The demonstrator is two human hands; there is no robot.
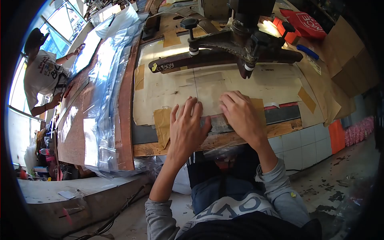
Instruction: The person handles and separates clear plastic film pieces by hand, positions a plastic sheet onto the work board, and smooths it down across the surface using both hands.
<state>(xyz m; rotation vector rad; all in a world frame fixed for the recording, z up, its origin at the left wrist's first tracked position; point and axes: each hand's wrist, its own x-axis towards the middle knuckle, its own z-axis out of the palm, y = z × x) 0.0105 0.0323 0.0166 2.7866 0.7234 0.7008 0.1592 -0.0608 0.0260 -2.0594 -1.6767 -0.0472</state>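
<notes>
My left hand (188,125) rests near the front edge of a pale, taped board (168,89), its fingers bent and spread. My right hand (242,116) lies to the right on the same board, fingers curled, with the tips hidden or too small to judge. Between the two hands lies a strip of clear film (219,124). A piece of brown tape (161,123) is beside my left hand, and a dark grey strip (282,114) runs along the front to the right of my right hand. Behind both hands hangs a dark metal press arm (224,57).
A brown board with clear plastic sheeting (105,96) lies on the left. Another person (43,74) stands at the far left by the windows. At the back right are a red bag (305,24), a blue tool (307,52) and cardboard (347,60).
</notes>
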